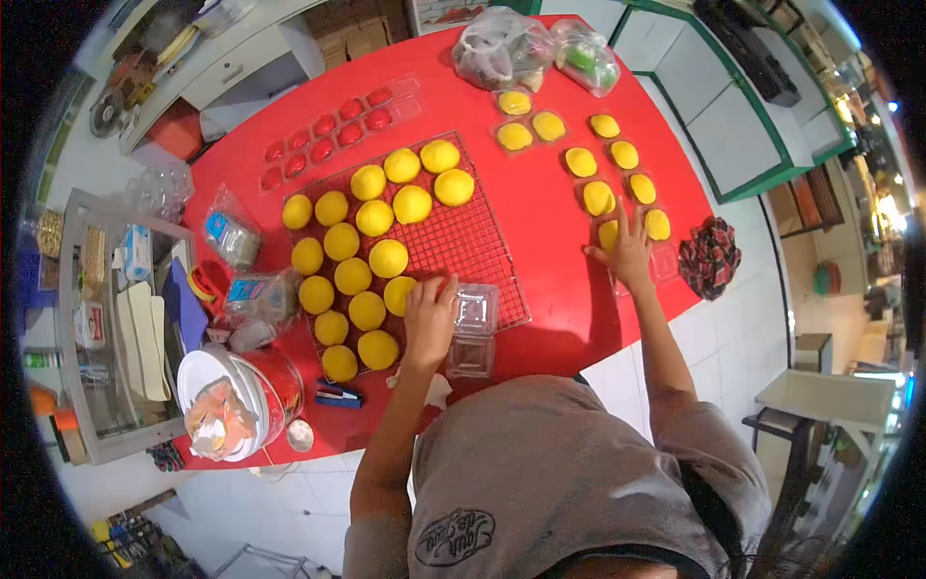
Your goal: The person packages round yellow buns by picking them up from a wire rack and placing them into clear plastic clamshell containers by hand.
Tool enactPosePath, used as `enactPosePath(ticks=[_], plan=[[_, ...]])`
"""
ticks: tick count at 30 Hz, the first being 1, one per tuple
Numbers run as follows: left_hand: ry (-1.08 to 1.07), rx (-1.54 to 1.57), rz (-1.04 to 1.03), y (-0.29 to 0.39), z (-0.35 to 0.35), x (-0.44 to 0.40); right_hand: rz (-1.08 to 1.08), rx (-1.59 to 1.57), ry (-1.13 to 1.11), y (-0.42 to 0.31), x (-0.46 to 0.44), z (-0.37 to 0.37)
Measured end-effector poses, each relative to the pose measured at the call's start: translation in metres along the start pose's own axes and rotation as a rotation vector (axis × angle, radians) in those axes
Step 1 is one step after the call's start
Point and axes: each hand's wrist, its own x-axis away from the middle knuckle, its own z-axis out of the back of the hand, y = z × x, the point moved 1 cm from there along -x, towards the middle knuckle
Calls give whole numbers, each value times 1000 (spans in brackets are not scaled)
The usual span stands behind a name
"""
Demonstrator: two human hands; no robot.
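Many round yellow cakes [367, 311] stand on a wire rack [463, 241] on the red table. My left hand [431, 314] is at the rack's near side, its fingers curled against a yellow cake [398, 295]. Beside it lies an open clear plastic box [473, 333] with nothing in it. On the right, my right hand [628, 249] has its fingers spread over a packed yellow cake [609, 234], next to more packed yellow cakes [598, 198] in two rows.
Red packed pieces [321, 150] lie at the far left. Plastic bags [502, 48] sit at the far edge. A white-lidded bucket [204, 386], a blue stapler [339, 394] and a glass case [125, 328] are left; a dark patterned bundle [711, 258] is right.
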Motion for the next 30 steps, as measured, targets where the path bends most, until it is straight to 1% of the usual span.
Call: enactPosePath(ticks=[3, 5, 6, 8, 10, 11, 13, 14, 18, 19, 23, 30], plan=[[46, -29, -61, -1, -2, -2, 130, 12, 291, -18, 6, 7], [71, -30, -69, -4, -2, -3, 208, -326, 313, -26, 14, -8], [96, -26, -87, -5, -2, -3, 211, -329, 310, -41, 22, -2], [148, -14, -129, -5, -3, -4, 386, -509, 134, -79, 43, 10], [162, -15, -142, -4, -2, -4, 543, -542, 72, -111, 59, 10], [176, -15, -156, -3, -1, -4, 544, -543, 72, -123, 65, 6], [207, -19, -181, -3, 1, -3, 665, -498, 81, -140, 75, -3], [210, -23, -178, -4, 1, -2, 670, -501, 81, -145, 77, -6], [226, -2, -151, -7, -7, 7, 729, -509, -40, -159, 84, -15], [232, -5, -152, -7, -7, 9, 733, -509, -35, -160, 85, -18], [190, 41, -155, 0, -3, 18, 776, -397, -68, -159, 91, -28], [266, 19, -105, 17, 17, 27, 878, -424, 84, -171, 102, -22]])
